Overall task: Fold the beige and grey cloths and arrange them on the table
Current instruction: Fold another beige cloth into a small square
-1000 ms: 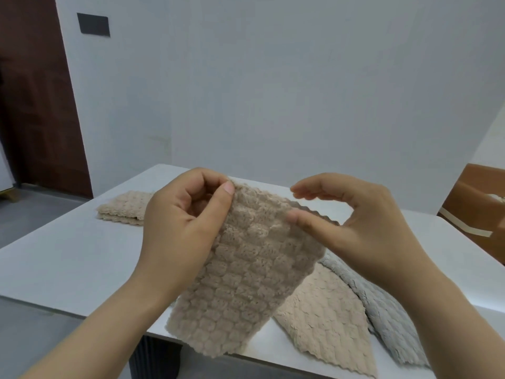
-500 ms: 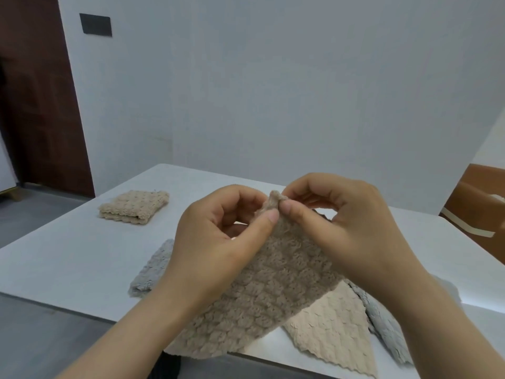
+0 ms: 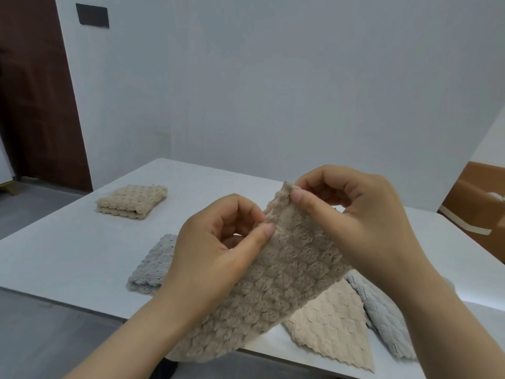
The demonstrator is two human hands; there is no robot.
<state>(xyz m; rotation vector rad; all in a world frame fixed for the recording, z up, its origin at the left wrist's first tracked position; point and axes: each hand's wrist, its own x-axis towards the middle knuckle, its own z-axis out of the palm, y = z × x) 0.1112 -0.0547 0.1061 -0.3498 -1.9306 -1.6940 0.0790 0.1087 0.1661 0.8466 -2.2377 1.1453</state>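
I hold a beige textured cloth up above the near edge of the white table. My right hand pinches its top corner between thumb and fingers. My left hand pinches the cloth's edge just below and to the left. A folded beige cloth lies at the far left of the table. A folded grey cloth lies behind my left hand, partly hidden. Under the held cloth lie an unfolded beige cloth and an unfolded grey cloth, both hanging over the near edge.
A grey wall stands behind the table. A dark wooden door is at the far left. A brown piece of furniture sits past the table's right end. Grey floor shows to the left and below the near edge.
My hands came together from a spread grip on the cloth's top edge. The right hand now holds the top corner, and the left hand has slid lower along the edge. The view shifted slightly right.
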